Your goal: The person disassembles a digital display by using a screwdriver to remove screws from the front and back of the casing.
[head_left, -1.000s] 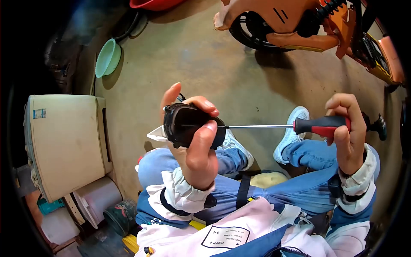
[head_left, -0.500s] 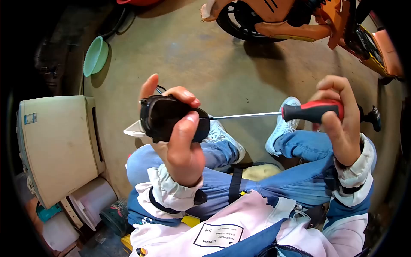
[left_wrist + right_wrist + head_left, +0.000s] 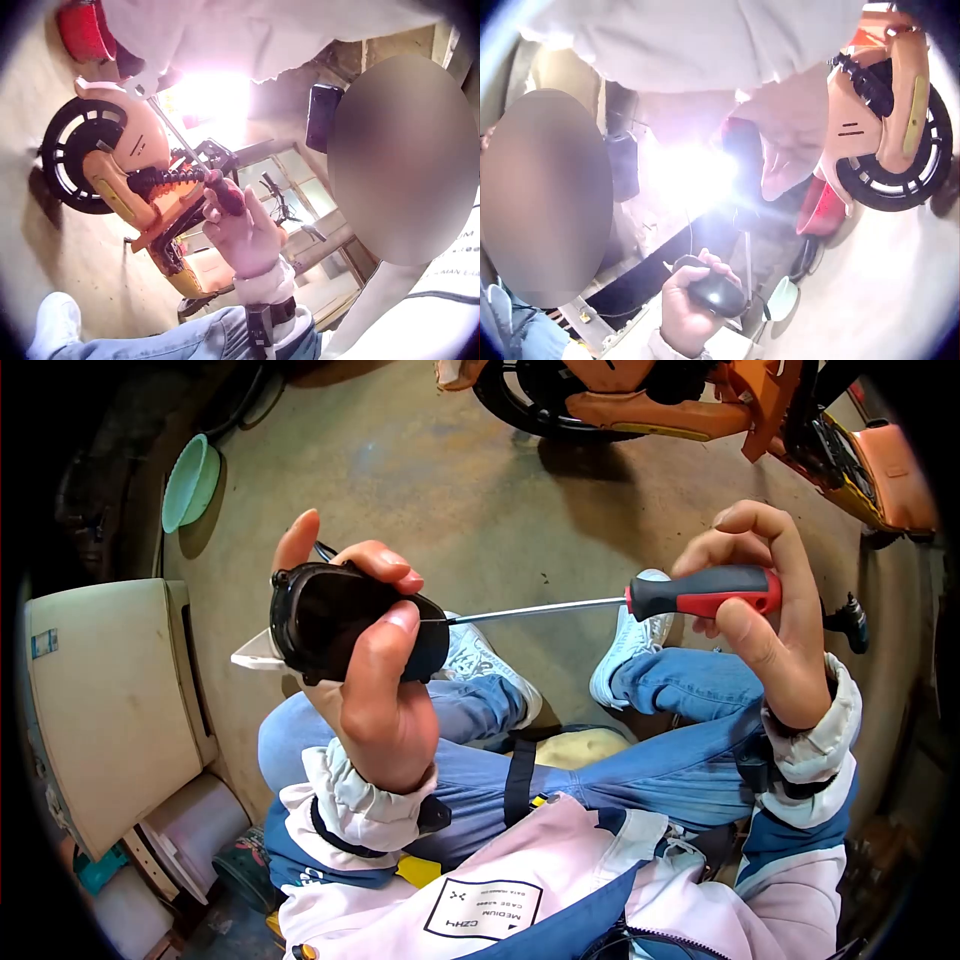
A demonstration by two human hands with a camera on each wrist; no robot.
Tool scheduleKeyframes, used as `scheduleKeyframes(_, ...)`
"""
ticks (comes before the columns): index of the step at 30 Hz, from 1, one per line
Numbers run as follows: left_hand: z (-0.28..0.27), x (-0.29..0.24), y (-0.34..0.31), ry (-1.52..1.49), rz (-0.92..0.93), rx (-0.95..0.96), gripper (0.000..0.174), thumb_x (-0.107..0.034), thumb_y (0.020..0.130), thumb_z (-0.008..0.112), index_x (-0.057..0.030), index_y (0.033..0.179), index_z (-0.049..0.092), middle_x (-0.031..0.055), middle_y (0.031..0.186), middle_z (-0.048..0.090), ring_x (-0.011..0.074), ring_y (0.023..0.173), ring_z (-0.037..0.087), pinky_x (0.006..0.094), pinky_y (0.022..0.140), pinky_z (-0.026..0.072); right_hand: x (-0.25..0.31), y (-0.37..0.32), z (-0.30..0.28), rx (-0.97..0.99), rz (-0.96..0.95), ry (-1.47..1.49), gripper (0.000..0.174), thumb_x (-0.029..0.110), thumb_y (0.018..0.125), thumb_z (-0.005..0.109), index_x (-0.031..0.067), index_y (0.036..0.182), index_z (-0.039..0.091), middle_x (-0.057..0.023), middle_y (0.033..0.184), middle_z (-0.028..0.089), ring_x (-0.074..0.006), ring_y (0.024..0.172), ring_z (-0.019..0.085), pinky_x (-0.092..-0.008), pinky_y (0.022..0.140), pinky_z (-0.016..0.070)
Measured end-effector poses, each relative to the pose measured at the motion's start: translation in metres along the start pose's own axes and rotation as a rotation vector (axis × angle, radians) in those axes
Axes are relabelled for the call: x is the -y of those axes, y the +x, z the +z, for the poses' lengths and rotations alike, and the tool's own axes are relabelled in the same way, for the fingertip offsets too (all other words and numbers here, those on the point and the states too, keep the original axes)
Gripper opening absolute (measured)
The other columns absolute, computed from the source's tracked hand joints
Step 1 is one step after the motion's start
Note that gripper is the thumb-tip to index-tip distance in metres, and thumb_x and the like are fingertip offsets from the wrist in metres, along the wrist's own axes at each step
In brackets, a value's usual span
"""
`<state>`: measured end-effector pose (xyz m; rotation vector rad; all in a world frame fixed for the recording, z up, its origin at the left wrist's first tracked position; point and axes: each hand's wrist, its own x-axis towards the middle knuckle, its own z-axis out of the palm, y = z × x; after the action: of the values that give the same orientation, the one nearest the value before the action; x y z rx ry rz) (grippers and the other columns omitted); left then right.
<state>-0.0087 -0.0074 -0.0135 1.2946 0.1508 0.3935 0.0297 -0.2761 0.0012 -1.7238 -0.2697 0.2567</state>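
Observation:
My left hand (image 3: 385,695) grips a rounded black plastic housing (image 3: 325,625), thumb across its front and fingers behind and over the top. A pale pointed piece (image 3: 258,651) sticks out on the housing's left, and a bit of cable shows behind it. In the right wrist view the housing (image 3: 718,294) looks smooth and glossy. My right hand (image 3: 795,645) holds a screwdriver (image 3: 700,593) by its red and black handle, level across my lap. Its shaft runs left to the housing's right side beside my left thumb, where the tip is hidden.
An orange motorbike (image 3: 660,415) stands on the floor ahead. A green basin (image 3: 190,485) lies at the back left, near a big cream box-shaped appliance (image 3: 110,700). A power drill (image 3: 848,622) is at the right. White buckets (image 3: 195,825) stand low on the left.
Both hands, housing and screwdriver have shifted left and slightly up in the head view, while the background slid the same way. The screwdriver handle has turned, and its tip stays at the housing.

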Motion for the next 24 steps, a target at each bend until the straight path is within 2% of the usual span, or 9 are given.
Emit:
scheduleKeyframes(2, -0.001, 0.000, -0.001, 0.020, -0.011, -0.003, 0.073, -0.004, 0.076, 0.059, -0.0026, 0.146, 0.037, 0.0120, 0.107, 0.057, 0.0207, 0.099, 0.053, 0.0338, 0.099, 0.0411, -0.005, 0.002, 0.002, 0.000, -0.135, -0.070, 0.066, 0.052, 0.092, 0.064, 0.0041, 0.131, 0.039, -0.0067, 0.092, 0.059, -0.0074, 0.072, 0.055, -0.0199, 0.066, 0.0470)
scheduleKeyframes(4, -0.001, 0.000, -0.001, 0.011, -0.021, -0.005, 0.072, -0.004, 0.077, 0.059, -0.0026, 0.146, 0.037, 0.0119, 0.107, 0.057, 0.0209, 0.099, 0.053, 0.0338, 0.100, 0.0412, -0.002, 0.000, -0.001, 0.015, -0.130, -0.070, 0.065, 0.050, 0.092, 0.065, 0.0041, 0.130, 0.040, -0.0066, 0.094, 0.060, -0.0070, 0.073, 0.056, -0.0185, 0.066, 0.0462)
scheduleKeyframes(6, -0.001, 0.000, -0.001, -0.002, -0.033, 0.006, 0.073, -0.004, 0.077, 0.059, -0.0026, 0.146, 0.037, 0.0119, 0.106, 0.057, 0.0209, 0.099, 0.053, 0.0339, 0.100, 0.0411, 0.004, -0.005, -0.009, 0.016, 0.043, -0.117, 0.060, 0.046, 0.092, 0.069, 0.0045, 0.127, 0.043, -0.0065, 0.095, 0.062, -0.0089, 0.083, 0.058, -0.0210, 0.073, 0.0462)
scheduleKeyframes(8, -0.001, 0.000, -0.001, -0.016, -0.046, 0.019, 0.073, -0.004, 0.077, 0.059, -0.0026, 0.146, 0.037, 0.0119, 0.106, 0.057, 0.0209, 0.099, 0.053, 0.0341, 0.100, 0.0411, 0.009, -0.007, -0.016, 0.033, 0.103, -0.136, 0.061, 0.048, 0.092, 0.068, 0.0046, 0.127, 0.043, -0.0067, 0.096, 0.062, -0.0086, 0.082, 0.058, -0.0209, 0.072, 0.0464)
scheduleKeyframes(10, -0.001, 0.000, 0.000, -0.030, -0.019, 0.027, 0.070, 0.001, 0.078, 0.056, -0.0003, 0.145, 0.035, 0.0114, 0.103, 0.061, 0.0177, 0.095, 0.056, 0.0316, 0.091, 0.0439, 0.009, -0.007, -0.017, 0.049, 0.164, -0.156, 0.061, 0.049, 0.092, 0.068, 0.0047, 0.126, 0.043, -0.0069, 0.096, 0.062, -0.0083, 0.081, 0.058, -0.0208, 0.070, 0.0467)
scheduleKeyframes(14, -0.001, 0.000, 0.000, -0.031, -0.015, -0.002, 0.070, 0.001, 0.078, 0.056, -0.0003, 0.145, 0.036, 0.0112, 0.103, 0.061, 0.0176, 0.095, 0.056, 0.0315, 0.092, 0.0439, 0.002, 0.000, 0.001, 0.014, -0.007, -0.014, 0.058, 0.044, 0.093, 0.067, 0.0041, 0.127, 0.043, -0.0084, 0.096, 0.063, -0.0091, 0.079, 0.059, -0.0218, 0.070, 0.0481)
scheduleKeyframes(17, -0.002, 0.000, 0.000, -0.008, -0.035, 0.003, 0.072, -0.003, 0.077, 0.058, -0.0030, 0.146, 0.037, 0.0119, 0.107, 0.056, 0.0210, 0.099, 0.053, 0.0335, 0.100, 0.0408, -0.001, 0.001, 0.001, -0.009, -0.078, -0.042, 0.069, 0.054, 0.088, 0.066, 0.0046, 0.129, 0.041, -0.0092, 0.099, 0.060, -0.0075, 0.075, 0.055, -0.0194, 0.063, 0.0451)
scheduleKeyframes(19, -0.003, 0.000, -0.001, -0.012, -0.055, 0.018, 0.072, -0.003, 0.077, 0.059, -0.0028, 0.146, 0.037, 0.0120, 0.107, 0.056, 0.0211, 0.099, 0.053, 0.0335, 0.100, 0.0409, 0.002, -0.002, -0.001, -0.039, -0.033, -0.060, 0.054, 0.041, 0.093, 0.067, 0.0043, 0.126, 0.043, -0.0074, 0.094, 0.062, -0.0087, 0.075, 0.056, -0.0223, 0.070, 0.0479)
scheduleKeyframes(24, -0.002, 0.000, 0.000, -0.022, -0.063, 0.020, 0.071, -0.003, 0.077, 0.058, -0.0028, 0.145, 0.037, 0.0121, 0.107, 0.056, 0.0212, 0.099, 0.053, 0.0336, 0.099, 0.0413, 0.009, -0.006, -0.012, 0.058, 0.156, -0.191, 0.051, 0.038, 0.095, 0.065, 0.0037, 0.126, 0.044, -0.0057, 0.090, 0.063, -0.0083, 0.072, 0.055, -0.0213, 0.068, 0.0468)
